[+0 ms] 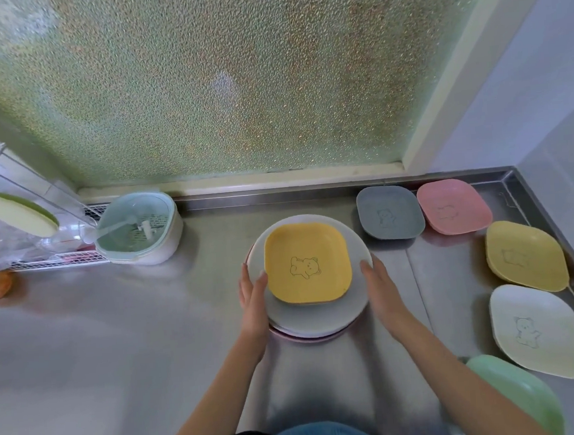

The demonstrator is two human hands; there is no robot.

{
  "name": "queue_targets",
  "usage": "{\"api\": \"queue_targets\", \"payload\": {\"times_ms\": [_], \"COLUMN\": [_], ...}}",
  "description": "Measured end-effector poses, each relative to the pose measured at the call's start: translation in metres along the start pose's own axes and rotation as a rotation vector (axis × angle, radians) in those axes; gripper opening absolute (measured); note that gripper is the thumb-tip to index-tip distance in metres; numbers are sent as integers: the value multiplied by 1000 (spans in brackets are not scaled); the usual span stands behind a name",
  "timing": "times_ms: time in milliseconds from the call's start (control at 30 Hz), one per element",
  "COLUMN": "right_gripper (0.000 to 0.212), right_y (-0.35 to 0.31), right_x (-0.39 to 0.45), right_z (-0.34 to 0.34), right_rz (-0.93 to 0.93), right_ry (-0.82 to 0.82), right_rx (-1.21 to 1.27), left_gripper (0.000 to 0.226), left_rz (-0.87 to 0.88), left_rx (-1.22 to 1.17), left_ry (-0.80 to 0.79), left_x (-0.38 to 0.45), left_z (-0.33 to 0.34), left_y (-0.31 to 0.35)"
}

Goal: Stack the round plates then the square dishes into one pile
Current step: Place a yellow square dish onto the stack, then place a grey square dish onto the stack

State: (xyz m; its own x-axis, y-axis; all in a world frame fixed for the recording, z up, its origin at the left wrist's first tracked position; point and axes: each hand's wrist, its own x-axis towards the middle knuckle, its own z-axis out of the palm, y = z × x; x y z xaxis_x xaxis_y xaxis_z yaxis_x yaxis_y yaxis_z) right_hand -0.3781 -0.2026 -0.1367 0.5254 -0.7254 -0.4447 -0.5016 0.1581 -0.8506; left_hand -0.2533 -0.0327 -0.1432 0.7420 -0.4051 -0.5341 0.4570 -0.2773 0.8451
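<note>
Head view: both open hands [254, 302] [382, 292] flank plate pile [321, 321].

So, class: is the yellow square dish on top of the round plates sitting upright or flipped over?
Upright. The yellow square dish rests on the pile of round plates with its hollow facing up, and the bear drawing inside shows.

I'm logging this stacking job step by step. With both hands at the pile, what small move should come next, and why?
Probably lift the right hand off the round plates and reach for the grey square dish. One yellow square dish already sits on the pile, the grey one lies nearest, and five square dishes are still loose on the counter.
</note>
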Motion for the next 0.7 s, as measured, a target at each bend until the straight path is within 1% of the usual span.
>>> {"api": "queue_targets", "payload": {"times_ms": [67,100,167,233,333,400,433,500,533,600,700], "right_gripper": [49,48,48,52,54,48,41,25,21,21,18], "right_y": [-3,-3,-5,-6,1,11,16,20,20,15,-7], "right_x": [18,30,54,73,92,99,101,98,96,89,69], "right_z": [-15,-23,-36,-43,-46,-44,-43,-40,-39,-38,-33], "right_rz": [-37,-49,-59,-35,-39,-89,-109,-134,-150,-217,-373], "right_ry": [59,106,162,151,106,123,153,236,279,372,495], "right_rx": [-74,-97,-177,-305,-480,-627,-680,-712,-706,-659,-565], "left_gripper": [57,57,46,42,43,45,46,42,40,39,47], "left_rz": [6,12,21,23,18,27,44,92,108,122,114], "left_rx": [1,2,-2,-9,3,7,7,-2,-9,-1,11], "left_ry": [19,27,38,41,35,25,22,12,8,2,8], "left_x": [3,4,4,4,3,2,1,0,0,1,2], "left_z": [6,8,10,11,10,10,10,9,9,8,8], "left_y": [2,2,3,5,8,9,10,11,11,11,11]}}
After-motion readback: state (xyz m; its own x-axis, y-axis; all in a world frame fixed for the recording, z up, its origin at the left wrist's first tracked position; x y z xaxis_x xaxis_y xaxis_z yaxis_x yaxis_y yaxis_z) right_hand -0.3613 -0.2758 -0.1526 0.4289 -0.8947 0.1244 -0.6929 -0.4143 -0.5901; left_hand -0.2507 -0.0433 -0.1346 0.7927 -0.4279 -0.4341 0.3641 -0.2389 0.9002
